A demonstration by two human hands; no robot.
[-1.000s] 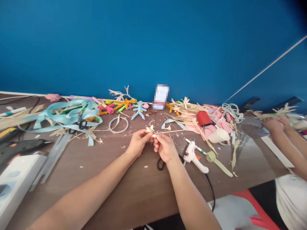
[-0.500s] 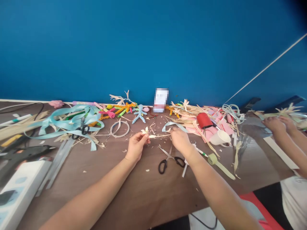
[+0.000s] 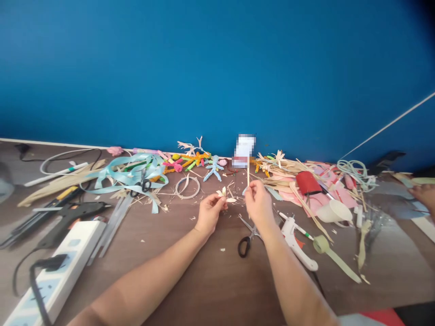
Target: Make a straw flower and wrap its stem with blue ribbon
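Note:
My left hand (image 3: pixel 210 212) is closed, with a small cream flower of pointed petals (image 3: pixel 223 193) pinched between thumb and fingertips. To its right, my right hand (image 3: pixel 260 203) grips a thin pale strip (image 3: pixel 248 170) that stands upright above the fingers. The two hands are apart. Scissors with black handles (image 3: pixel 244 247) lie spread on the table just below my right hand, partly hidden by the forearm. Small pale scraps (image 3: pixel 222 249) are strewn around both hands.
A white glue gun (image 3: pixel 292 240) and a green tape roll (image 3: pixel 320 244) lie right; a red cup (image 3: pixel 307 183) and dried husks behind. Left are blue ribbon (image 3: pixel 117 179), a black glue gun (image 3: pixel 76 213) and a power strip (image 3: pixel 61 271). Another person's hand (image 3: pixel 424 194) is far right.
My right hand has moved away from the flower and turned its strip from lying across to upright. The view has shifted left, and the white glue gun now shows beside my right forearm.

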